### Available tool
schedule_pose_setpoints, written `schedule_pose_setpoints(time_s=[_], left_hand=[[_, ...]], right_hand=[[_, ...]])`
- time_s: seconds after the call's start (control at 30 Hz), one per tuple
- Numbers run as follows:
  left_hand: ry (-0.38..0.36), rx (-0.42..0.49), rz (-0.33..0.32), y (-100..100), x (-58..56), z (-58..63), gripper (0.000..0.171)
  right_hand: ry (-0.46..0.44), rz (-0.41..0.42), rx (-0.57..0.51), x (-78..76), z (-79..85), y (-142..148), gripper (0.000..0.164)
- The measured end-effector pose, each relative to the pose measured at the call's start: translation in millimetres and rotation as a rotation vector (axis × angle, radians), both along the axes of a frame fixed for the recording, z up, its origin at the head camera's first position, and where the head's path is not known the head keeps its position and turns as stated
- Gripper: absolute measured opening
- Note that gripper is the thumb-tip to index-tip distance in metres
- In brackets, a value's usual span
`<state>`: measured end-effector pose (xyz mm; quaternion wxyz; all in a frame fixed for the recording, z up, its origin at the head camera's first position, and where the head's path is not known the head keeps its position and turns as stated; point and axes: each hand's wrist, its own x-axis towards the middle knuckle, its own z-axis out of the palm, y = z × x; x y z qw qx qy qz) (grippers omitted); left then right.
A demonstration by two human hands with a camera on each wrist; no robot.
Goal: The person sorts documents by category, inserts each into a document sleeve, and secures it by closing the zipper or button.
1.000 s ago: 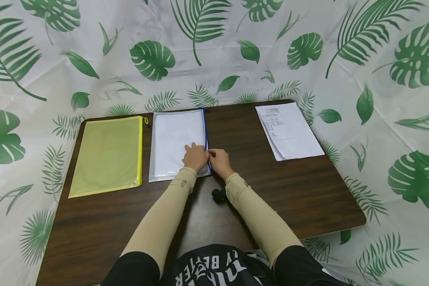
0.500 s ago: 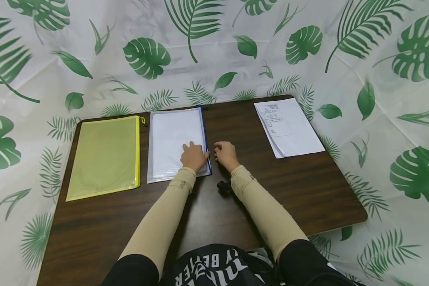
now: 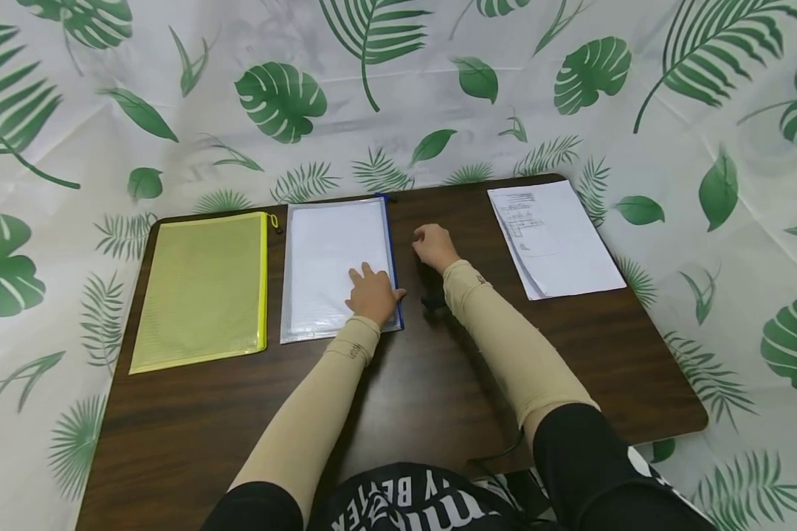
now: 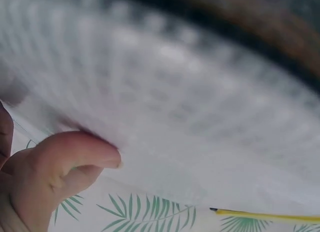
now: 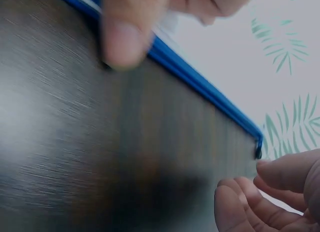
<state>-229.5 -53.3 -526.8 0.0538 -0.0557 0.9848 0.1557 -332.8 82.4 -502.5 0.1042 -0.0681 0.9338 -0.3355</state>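
A clear zip folder [image 3: 328, 258] with white paper inside and a blue zipper edge [image 3: 392, 247] lies flat mid-table. My left hand [image 3: 373, 295] rests on its lower right part, fingers spread, with the thumb reaching over the blue edge. My right hand [image 3: 435, 247] is over the table just right of the folder, its fingers loosely bent and holding nothing. In the right wrist view, the dark zipper pull [image 5: 258, 152] hangs at the far end of the blue edge, close to my right fingertips in that view. Grainy, blurred folder plastic [image 4: 165, 92] fills most of the left wrist view.
A yellow zip folder [image 3: 202, 291] lies to the left, its pull at the upper right corner. A stack of white sheets [image 3: 558, 240] with some writing sits on the right of the dark wooden table [image 3: 398, 413]. Leaf-patterned cloth [image 3: 192, 74] hangs behind.
My right hand has left the blue zipper edge beside my left thumb and moved right and toward the far side. My left hand stays on the folder, its thumb now stretched out.
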Motion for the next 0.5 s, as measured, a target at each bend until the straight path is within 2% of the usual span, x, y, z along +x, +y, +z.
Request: schedule_pose_setpoints(time_s=[0.27,0.5], left_hand=[[-0.001,-0.018,0.021,1,-2.0,3.0,0.054],[-0.029,-0.103,-0.015,5,1.3,0.2,0.054]], right_hand=[[-0.024,0.029,0.079,-50.5,-2.8,-17,0.037],[-0.063,0.031,0.092,-84.7,-6.7,-30,0.041]])
